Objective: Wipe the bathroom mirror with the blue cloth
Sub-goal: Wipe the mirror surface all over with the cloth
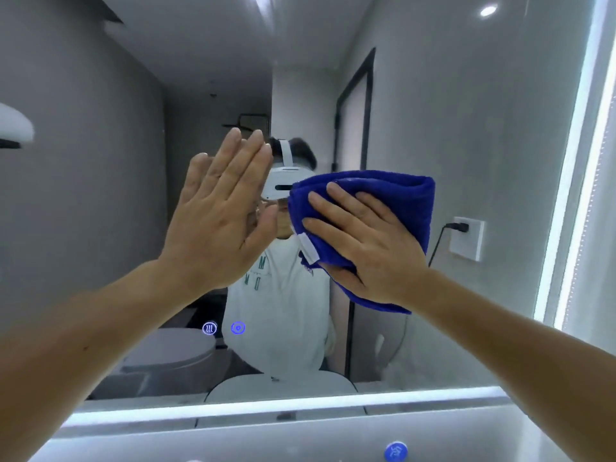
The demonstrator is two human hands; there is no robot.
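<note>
The bathroom mirror [466, 145] fills most of the view, edged by lit strips along its bottom and right side. A folded blue cloth [393, 198] lies flat against the glass right of centre. My right hand [370, 248] presses on the cloth with straight, spread fingers, and the thumb lies along the cloth's lower edge. My left hand [220, 215] is held up flat at the glass to the left of the cloth, fingers straight and together. The hand's reflection shows just behind it. The mirror reflects a person wearing a white headset.
Two glowing touch icons [223, 327] sit low on the mirror, below my left hand. The lit bottom strip [266, 406] marks the mirror's lower edge. A blue round cap [396, 451] stands below it. A wall socket with a plug [466, 238] appears in the reflection at right.
</note>
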